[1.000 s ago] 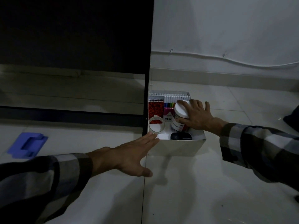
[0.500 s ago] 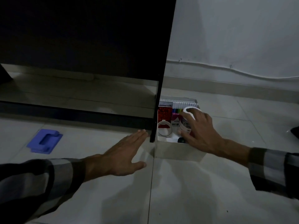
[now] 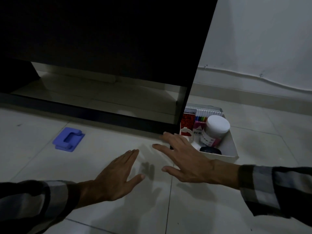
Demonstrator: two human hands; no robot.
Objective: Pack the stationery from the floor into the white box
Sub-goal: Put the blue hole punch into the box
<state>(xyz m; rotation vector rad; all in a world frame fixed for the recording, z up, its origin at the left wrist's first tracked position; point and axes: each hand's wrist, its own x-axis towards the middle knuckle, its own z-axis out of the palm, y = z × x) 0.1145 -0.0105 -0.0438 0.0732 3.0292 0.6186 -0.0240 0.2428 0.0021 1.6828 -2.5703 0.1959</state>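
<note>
The white box (image 3: 233,146) stands on the floor at the right, beside a dark furniture leg. Inside it I see a white-lidded jar (image 3: 217,126), a tape roll (image 3: 186,133), a row of coloured markers (image 3: 209,114), a red notebook (image 3: 186,119) and a black item (image 3: 211,150). A blue hole punch (image 3: 68,139) lies on the tiles at the left. My right hand (image 3: 185,157) is flat, fingers spread, just left of the box and holding nothing. My left hand (image 3: 116,176) is stretched out flat over the tiles, pointing toward the punch.
A large dark piece of furniture (image 3: 101,48) fills the upper left, its base rail (image 3: 84,110) running along the floor. A white wall with a cable (image 3: 261,76) is behind the box. Pale floor tiles (image 3: 185,208) lie in front of me.
My right hand let go of the jar and came out of the box to the left. My view swung left, and my left hand drew back from the box.
</note>
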